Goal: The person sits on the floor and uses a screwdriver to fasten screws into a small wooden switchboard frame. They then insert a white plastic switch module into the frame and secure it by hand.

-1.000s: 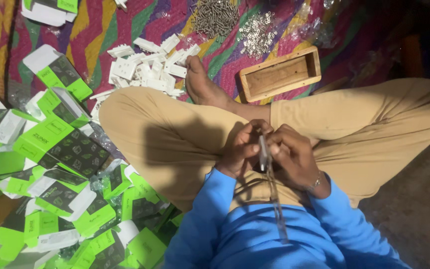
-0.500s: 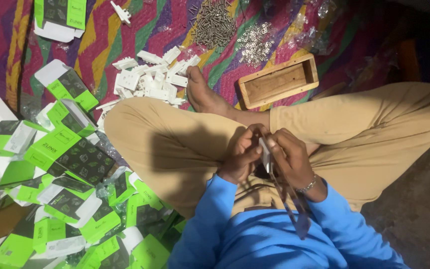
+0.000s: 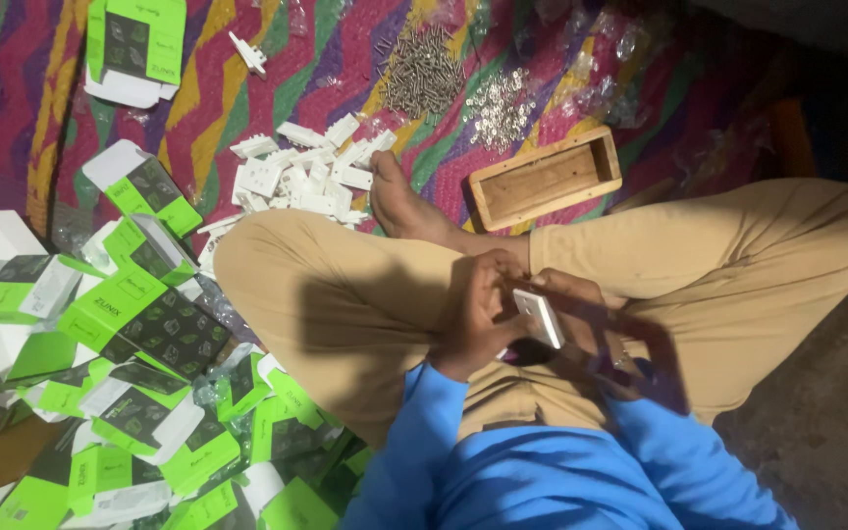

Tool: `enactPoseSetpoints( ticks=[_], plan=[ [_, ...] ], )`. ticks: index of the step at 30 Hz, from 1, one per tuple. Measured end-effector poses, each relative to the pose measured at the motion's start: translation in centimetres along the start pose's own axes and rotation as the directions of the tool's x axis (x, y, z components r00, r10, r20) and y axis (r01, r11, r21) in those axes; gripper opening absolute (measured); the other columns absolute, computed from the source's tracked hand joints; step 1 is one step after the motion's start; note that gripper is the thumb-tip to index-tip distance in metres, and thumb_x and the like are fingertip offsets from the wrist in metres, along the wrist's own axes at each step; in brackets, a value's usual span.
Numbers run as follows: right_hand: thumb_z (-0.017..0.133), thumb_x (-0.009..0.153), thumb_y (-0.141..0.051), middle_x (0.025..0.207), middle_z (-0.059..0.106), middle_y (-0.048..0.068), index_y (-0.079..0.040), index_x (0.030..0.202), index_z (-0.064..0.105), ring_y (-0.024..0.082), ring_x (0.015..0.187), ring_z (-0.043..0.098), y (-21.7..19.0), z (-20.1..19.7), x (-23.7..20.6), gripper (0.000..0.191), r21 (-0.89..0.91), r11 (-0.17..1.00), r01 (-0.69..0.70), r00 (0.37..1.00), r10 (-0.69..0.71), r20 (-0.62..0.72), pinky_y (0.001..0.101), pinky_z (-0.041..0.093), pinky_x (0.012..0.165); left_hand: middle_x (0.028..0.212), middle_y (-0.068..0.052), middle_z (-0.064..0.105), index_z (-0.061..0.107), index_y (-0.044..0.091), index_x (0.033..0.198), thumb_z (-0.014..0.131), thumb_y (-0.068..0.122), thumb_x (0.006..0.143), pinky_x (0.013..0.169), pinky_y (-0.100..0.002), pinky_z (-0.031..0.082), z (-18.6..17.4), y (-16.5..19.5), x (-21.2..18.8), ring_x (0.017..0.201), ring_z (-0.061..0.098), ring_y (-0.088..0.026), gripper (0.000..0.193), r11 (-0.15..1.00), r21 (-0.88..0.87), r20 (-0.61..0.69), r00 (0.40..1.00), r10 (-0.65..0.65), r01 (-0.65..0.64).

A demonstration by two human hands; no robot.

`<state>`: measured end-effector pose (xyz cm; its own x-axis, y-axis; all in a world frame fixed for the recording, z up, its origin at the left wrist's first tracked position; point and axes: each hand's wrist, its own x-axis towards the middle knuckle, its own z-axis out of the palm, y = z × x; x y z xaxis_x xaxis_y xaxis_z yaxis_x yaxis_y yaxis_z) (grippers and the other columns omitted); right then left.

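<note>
Head view: both hands (image 3: 527,319) around white plate (image 3: 540,317)

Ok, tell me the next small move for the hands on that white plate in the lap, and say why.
Probably reach the right hand forward to the pile of dark screws on the mat. Both hands grip the white rectangular plate over the lap, the left hand around its near edge, and no screw or tool shows at it. The screws, the shiny washers and the wooden box lie ahead of the foot.
</note>
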<state>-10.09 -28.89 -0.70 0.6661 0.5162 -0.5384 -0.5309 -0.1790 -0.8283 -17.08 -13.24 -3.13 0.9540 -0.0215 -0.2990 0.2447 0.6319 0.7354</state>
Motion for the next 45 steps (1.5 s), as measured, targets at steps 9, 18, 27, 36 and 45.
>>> enactPoseSetpoints(
  ticks=[9,18,27,36,45],
  plan=[
    [0.064,0.092,-0.019,0.07,0.075,0.006,0.001,0.089,0.077,0.011,0.065,0.065,-7.0,-0.8,7.3,0.024,-0.56,0.816,0.143,0.98,-0.038,0.195,0.0298,0.054,0.058,0.105,-0.013,0.071,0.058,0.012,0.146,0.082,0.005,0.073,0.085,-0.046,0.053,0.0,7.1,-0.2,0.097,0.066,-0.037,0.077,0.35,0.922,0.082,0.966,0.244,-0.166],
    [0.069,0.09,-0.017,0.109,0.07,0.022,-0.001,0.115,0.074,0.041,0.093,0.067,-11.9,5.6,22.6,0.03,-0.802,0.192,0.566,0.689,-0.644,0.332,0.0469,0.055,0.077,0.099,-0.004,0.07,0.057,0.005,0.132,0.069,0.008,0.094,0.054,-0.029,0.05,-2.2,7.6,2.0,0.074,0.065,-0.014,0.04,0.994,0.021,-0.296,0.949,0.112,-0.111],
    [0.074,0.092,-0.018,0.1,0.072,0.014,-0.009,0.103,0.078,0.036,0.086,0.068,-12.0,7.5,22.6,0.015,-0.894,0.192,0.405,0.705,-0.688,0.172,0.0465,0.054,0.072,0.095,-0.005,0.064,0.059,0.003,0.118,0.067,0.011,0.1,0.05,-0.025,0.043,-2.7,7.6,2.8,0.064,0.054,-0.009,0.022,0.951,-0.209,-0.335,0.93,0.151,-0.23],
    [0.081,0.089,-0.008,0.095,0.075,0.005,0.004,0.115,0.075,0.01,0.078,0.066,-7.8,2.4,15.1,0.03,-0.181,0.952,0.246,0.891,-0.295,-0.345,0.0244,0.053,0.072,0.09,-0.002,0.065,0.061,0.003,0.114,0.069,0.008,0.098,0.056,-0.023,0.042,-2.3,6.3,3.4,0.062,0.052,-0.007,0.019,0.969,-0.125,-0.399,0.905,0.149,-0.215],
    [0.076,0.093,-0.005,0.099,0.075,0.009,0.007,0.115,0.072,0.014,0.087,0.068,-2.0,2.0,6.8,0.025,0.015,0.971,0.239,0.892,-0.213,-0.4,0.0249,0.055,0.079,0.085,-0.001,0.064,0.063,0.002,0.112,0.071,0.008,0.097,0.054,-0.024,0.042,-1.7,6.3,3.7,0.061,0.052,-0.007,0.018,0.973,-0.017,-0.443,0.874,0.2,-0.232]
  ],
)
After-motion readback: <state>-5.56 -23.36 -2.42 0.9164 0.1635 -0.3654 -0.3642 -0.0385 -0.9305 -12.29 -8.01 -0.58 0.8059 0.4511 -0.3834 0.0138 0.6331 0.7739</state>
